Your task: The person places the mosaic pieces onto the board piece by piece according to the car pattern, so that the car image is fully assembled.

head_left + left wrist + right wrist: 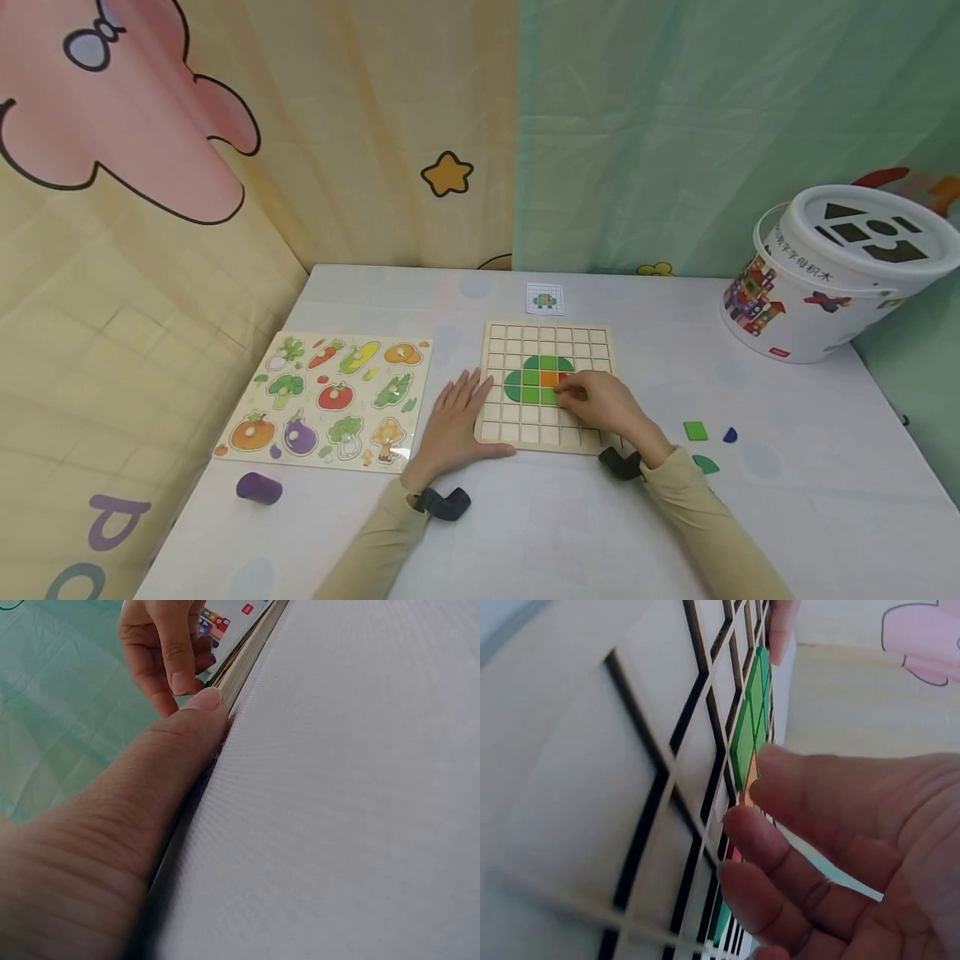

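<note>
Presently my right hand (600,402) pinches a red tile (564,379) over the grid board (502,427) centre, the open cell at 9 o'clock of my fingertips, while my flat, relaxed left hand (453,421) braces the board's 9 o'clock edge.

Two hands showing: left hand (452,425), right hand (600,402). One grid board (505,431) sitting beside one vegetable puzzle (327,400). One white bucket (832,275), one purple cylinder (258,488), one small card (544,299). Three loose pieces lying right: green square (695,431), blue piece (730,435), green half-round (706,464).
</note>
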The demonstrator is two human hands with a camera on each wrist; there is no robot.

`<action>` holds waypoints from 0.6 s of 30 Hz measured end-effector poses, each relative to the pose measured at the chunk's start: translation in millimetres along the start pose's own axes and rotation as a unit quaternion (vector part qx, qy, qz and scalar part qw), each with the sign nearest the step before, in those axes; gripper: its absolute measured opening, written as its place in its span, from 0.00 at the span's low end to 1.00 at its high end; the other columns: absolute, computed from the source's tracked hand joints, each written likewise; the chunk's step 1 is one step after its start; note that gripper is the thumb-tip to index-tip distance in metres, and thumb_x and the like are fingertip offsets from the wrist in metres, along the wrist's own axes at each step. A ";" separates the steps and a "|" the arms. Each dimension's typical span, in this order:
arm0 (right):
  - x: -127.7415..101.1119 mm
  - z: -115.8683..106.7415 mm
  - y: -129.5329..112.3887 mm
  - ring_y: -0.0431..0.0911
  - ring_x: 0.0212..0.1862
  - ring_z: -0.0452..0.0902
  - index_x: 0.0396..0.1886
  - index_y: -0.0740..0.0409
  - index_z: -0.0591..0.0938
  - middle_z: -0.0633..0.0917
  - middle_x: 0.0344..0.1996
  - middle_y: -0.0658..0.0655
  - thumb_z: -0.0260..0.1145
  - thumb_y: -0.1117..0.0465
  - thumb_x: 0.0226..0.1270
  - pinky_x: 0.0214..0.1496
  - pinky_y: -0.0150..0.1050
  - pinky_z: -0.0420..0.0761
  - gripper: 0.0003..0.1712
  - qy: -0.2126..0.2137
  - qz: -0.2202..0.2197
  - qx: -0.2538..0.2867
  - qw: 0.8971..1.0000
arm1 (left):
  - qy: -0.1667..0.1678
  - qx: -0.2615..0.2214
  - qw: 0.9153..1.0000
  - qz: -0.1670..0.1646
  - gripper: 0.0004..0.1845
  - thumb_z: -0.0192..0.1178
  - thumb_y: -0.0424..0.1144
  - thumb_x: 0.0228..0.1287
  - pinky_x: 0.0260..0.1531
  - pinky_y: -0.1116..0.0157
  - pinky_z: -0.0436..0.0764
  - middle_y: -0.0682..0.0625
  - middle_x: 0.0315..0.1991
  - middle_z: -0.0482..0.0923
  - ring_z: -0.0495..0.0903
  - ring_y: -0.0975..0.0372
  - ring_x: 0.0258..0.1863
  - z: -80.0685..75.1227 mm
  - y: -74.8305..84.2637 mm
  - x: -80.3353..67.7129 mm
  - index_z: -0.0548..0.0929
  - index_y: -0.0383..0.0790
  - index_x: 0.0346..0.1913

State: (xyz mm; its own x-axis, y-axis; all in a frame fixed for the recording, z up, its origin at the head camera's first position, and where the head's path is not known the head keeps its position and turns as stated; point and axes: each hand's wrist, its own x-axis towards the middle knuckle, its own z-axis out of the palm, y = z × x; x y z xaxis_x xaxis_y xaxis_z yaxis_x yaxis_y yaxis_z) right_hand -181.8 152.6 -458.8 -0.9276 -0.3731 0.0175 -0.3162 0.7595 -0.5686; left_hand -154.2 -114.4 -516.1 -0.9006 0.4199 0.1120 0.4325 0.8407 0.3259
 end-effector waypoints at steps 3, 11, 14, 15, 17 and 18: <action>-8.8 -7.3 6.4 0.41 0.27 0.71 0.37 0.57 0.87 0.80 0.25 0.46 0.69 0.59 0.61 0.28 0.37 0.73 0.07 0.006 0.003 0.018 1.000 | 0.002 0.000 1.000 0.003 0.61 0.56 0.78 0.43 0.70 0.59 0.38 0.47 0.75 0.42 0.38 0.56 0.73 0.4 0.0 0.3 0.52 0.43 0.75; -39.0 -33.1 37.5 0.43 0.27 0.69 0.36 0.58 0.86 0.80 0.26 0.48 0.69 0.59 0.62 0.25 0.37 0.69 0.07 0.061 0.035 0.007 0.998 | 0.009 -0.005 1.000 0.006 0.61 0.56 0.78 0.43 0.70 0.58 0.39 0.47 0.75 0.43 0.39 0.55 0.73 0.9 -0.2 -0.4 0.53 0.43 0.75; -51.5 -42.8 50.7 0.44 0.29 0.71 0.37 0.60 0.86 0.82 0.29 0.51 0.68 0.59 0.62 0.26 0.37 0.70 0.09 0.080 0.050 -0.002 0.996 | 0.007 -0.006 1.000 0.003 0.61 0.56 0.78 0.43 0.70 0.58 0.38 0.48 0.75 0.43 0.38 0.56 0.73 1.4 -0.8 -0.7 0.53 0.43 0.75; -55.6 -45.9 54.9 0.45 0.30 0.72 0.37 0.60 0.86 0.82 0.30 0.52 0.68 0.59 0.62 0.26 0.37 0.71 0.09 0.085 0.055 -0.004 0.995 | 0.006 -0.006 1.000 0.002 0.61 0.56 0.78 0.43 0.70 0.59 0.38 0.48 0.75 0.43 0.38 0.56 0.73 1.5 -0.8 -0.8 0.53 0.44 0.75; -63.3 -51.8 63.1 0.47 0.32 0.73 0.38 0.61 0.86 0.83 0.32 0.54 0.68 0.59 0.62 0.28 0.38 0.72 0.10 0.089 0.073 -0.010 0.993 | 0.004 -0.005 1.000 -0.001 0.61 0.56 0.78 0.43 0.70 0.59 0.37 0.48 0.75 0.42 0.38 0.57 0.73 1.6 -0.8 -0.7 0.52 0.44 0.75; -67.6 -55.1 66.4 0.49 0.34 0.73 0.38 0.62 0.86 0.83 0.33 0.56 0.68 0.59 0.62 0.28 0.39 0.73 0.10 0.087 0.081 -0.011 0.993 | 0.002 -0.005 1.000 -0.002 0.61 0.56 0.78 0.43 0.70 0.60 0.37 0.48 0.75 0.42 0.37 0.57 0.73 1.5 -0.8 -0.6 0.52 0.44 0.75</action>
State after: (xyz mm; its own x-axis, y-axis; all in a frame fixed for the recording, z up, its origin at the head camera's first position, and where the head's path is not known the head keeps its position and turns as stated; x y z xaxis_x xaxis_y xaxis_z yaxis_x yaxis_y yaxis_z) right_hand -151.1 257.7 -452.4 -0.9862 -0.1490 0.0715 -0.1634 0.8142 -0.5571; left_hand -153.9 -114.8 -517.8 -0.9024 0.4151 0.1152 0.4287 0.8386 0.3360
